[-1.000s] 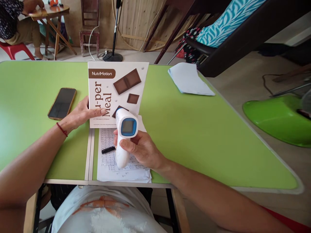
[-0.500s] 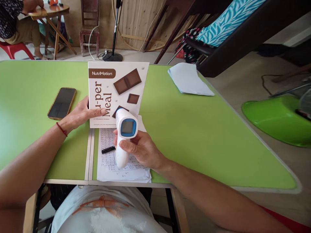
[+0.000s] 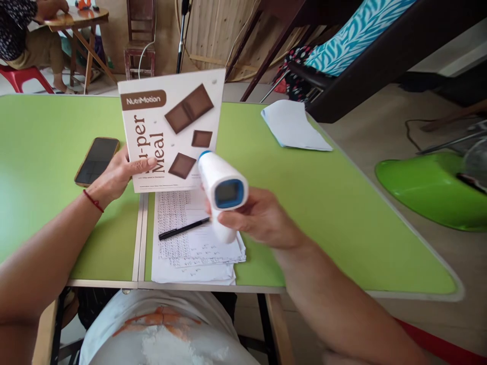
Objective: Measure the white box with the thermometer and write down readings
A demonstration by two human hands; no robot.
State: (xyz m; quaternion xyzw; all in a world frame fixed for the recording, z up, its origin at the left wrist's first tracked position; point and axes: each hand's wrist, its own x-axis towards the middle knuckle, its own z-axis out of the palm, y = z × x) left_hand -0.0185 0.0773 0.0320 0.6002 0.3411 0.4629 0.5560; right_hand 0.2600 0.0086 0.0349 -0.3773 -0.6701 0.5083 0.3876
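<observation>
- Take the paper stack (image 3: 198, 256) as the clock's centre, twelve being away from the seated person.
- Just off it towards eleven, the left hand (image 3: 114, 177) grips the white NutriMotion carton (image 3: 182, 137) by its near-left edge, thumb across the front, other fingers hidden behind; I can't tell whether the carton touches the papers.
- Towards one, the right hand (image 3: 262, 218) is wrapped around the handle of a white thermometer (image 3: 218, 175), its blue-framed screen (image 3: 229, 193) facing the person. Its nose points at the carton; from here I can't tell if they touch.
- A black pen (image 3: 182, 229) lies on the papers, pointing towards two.
- At ten, a phone (image 3: 97, 161) lies on the green table (image 3: 323, 218), near the left hand.
- Between one and two, folded white sheets (image 3: 294, 125) lie near the far edge.
- Beyond the table, between ten and eleven, another person (image 3: 34, 43) sits at a small wooden table (image 3: 78, 19).
</observation>
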